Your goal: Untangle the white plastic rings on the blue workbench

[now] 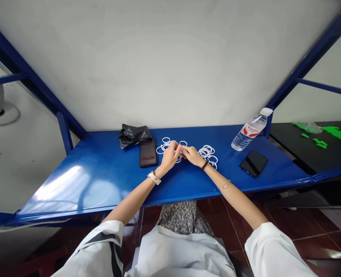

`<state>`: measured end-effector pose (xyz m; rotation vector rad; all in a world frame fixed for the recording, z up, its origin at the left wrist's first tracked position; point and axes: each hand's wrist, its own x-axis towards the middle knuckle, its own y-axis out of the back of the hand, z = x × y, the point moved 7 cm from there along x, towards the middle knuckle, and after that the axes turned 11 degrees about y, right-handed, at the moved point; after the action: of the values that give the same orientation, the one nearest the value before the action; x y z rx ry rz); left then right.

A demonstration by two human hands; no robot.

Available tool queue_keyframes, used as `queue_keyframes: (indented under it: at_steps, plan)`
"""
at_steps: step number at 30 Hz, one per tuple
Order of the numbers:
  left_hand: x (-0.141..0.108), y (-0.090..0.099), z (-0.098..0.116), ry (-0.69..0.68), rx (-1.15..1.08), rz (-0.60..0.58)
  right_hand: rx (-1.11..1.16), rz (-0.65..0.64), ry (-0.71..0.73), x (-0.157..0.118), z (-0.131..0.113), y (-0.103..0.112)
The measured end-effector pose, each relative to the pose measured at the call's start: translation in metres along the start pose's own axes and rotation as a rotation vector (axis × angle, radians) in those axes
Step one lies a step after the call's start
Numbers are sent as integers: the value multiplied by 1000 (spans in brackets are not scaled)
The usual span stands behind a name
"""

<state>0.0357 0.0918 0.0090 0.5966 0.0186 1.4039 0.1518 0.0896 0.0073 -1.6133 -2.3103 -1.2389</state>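
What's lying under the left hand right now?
White rings show on the blue table around the left hand. Whatever lies directly beneath it is covered, so I cannot tell whether more rings are there.

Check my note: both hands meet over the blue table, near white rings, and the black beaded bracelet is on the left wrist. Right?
No: the head view shows the black beaded bracelet on the right wrist. The left hand and right hand do meet over the blue table, near white rings.

Bottle label (249, 130) seemingly illegible.
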Motion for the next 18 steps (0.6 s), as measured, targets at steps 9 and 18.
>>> queue_keyframes:
  at_steps: [9, 18]
  plan:
    - [-3, -9, -7, 158, -361, -101, 294, 167, -93, -8, 5, 1]
    - [-13, -13, 0, 300, -504, -137, 614, 155, -158, -11, 1, -11]
